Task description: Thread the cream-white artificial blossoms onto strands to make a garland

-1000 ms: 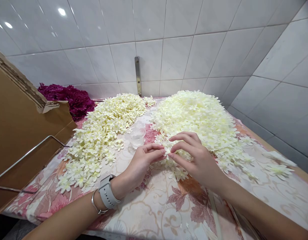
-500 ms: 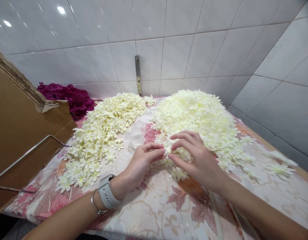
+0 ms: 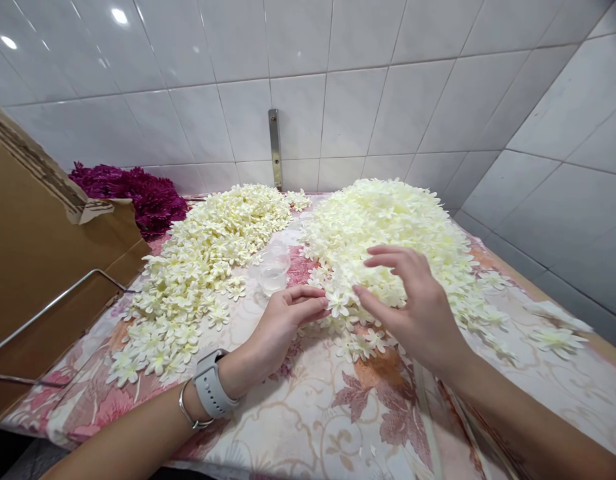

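Between the thumb and fingers of my left hand (image 3: 283,327) a small white artificial flower (image 3: 337,303) is pinched, its petals facing up and right. My right hand (image 3: 413,307) hovers just right of that flower, fingers spread and holding nothing. Behind it rises a big heap of pale yellow-white artificial flowers (image 3: 388,213), with loose ones spilling towards me. A second heap of cream flowers (image 3: 218,233) stretches along the left. A clear plastic cup (image 3: 273,277) stands between the heaps, just beyond my left hand.
On the left, a cardboard box (image 3: 53,267) stands by a bent metal wire frame (image 3: 48,310). Purple flowers (image 3: 133,193) lie behind it. A patterned tablecloth (image 3: 283,433) covers the table. Tiled walls (image 3: 363,113) close off the back and right; a metal bracket (image 3: 275,150) is fixed there.
My right hand has pulled away from the flower, up and to the right, and its fingers have spread. The left hand keeps its pinch on the flower, nearly still.
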Motion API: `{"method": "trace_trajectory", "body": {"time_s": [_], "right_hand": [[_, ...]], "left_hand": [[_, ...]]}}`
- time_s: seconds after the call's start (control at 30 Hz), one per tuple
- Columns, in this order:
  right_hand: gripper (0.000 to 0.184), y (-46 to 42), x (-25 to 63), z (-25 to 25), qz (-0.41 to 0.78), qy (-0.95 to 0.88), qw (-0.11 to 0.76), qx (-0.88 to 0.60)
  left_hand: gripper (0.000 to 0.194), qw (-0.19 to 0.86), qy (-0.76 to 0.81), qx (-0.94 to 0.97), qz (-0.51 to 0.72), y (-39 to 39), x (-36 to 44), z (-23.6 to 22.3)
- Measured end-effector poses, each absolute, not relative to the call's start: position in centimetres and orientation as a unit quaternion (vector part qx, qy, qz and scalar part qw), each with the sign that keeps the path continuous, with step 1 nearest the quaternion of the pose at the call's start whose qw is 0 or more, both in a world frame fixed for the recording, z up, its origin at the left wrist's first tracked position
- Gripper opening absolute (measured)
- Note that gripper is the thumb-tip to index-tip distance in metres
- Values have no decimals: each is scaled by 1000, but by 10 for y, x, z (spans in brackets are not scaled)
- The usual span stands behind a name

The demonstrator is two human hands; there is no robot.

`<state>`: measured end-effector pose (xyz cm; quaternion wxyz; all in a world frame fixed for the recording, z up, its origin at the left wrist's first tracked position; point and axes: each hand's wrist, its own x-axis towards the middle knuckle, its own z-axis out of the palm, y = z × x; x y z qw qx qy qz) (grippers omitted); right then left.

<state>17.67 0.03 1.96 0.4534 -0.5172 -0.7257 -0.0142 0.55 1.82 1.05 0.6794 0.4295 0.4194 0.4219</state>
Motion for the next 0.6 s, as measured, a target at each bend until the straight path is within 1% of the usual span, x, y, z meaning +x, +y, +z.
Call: {"method": "trace_trajectory", "body": {"time_s": [0.1,0.17,0.43,0.6], "right_hand": [[6,-1,174,17,15,-785,394,-477],[6,-2,172,16,24,-801,382,-460],[13,-2,173,16,34,-796,400,-452],[11,-1,173,15,31,-770,431,-469]], "left_hand": [[7,681,414,433,421,19,6,11],[8,677,414,441,419,19,5,10],[11,681,416,431,421,17,5,11],[16,697,413,416,412,17,7,13]]}}
